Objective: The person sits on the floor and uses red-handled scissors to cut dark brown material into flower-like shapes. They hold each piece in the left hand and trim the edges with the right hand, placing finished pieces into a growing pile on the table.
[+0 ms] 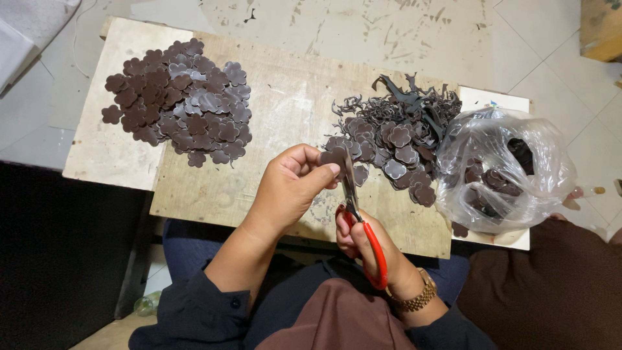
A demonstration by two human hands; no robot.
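**Mia:** What lies around the hands?

**Ben:** A wooden board point(272, 97) rests over the person's lap. At its far left sits a big heap of cut brown flowers point(178, 100), flat and dark. At the right is a second pile of brown flowers point(389, 152), with curly dark scraps point(414, 97) on top and behind it. That pile is just beside the hands.

**Mia:** Is anything in the way?

**Ben:** The second pile lies close past the scissor tips, nearly touching them. The left heap is well apart, with bare wood between.

**Mia:** Is there a bag or a box?

**Ben:** A clear plastic bag point(502, 168) sits at the right end of the board, touching the second pile. It is crumpled, and more brown flower pieces show through it. How many, nobody can tell.

**Mia:** What do the hands do?

**Ben:** The left hand point(288, 188) pinches one small brown flower piece point(332, 157) between thumb and fingers, above the near edge of the board. The right hand point(372, 249) is closed around the red handles of the scissors point(356, 220), and the blades point up at that piece. A gold watch point(418, 298) is on the right wrist
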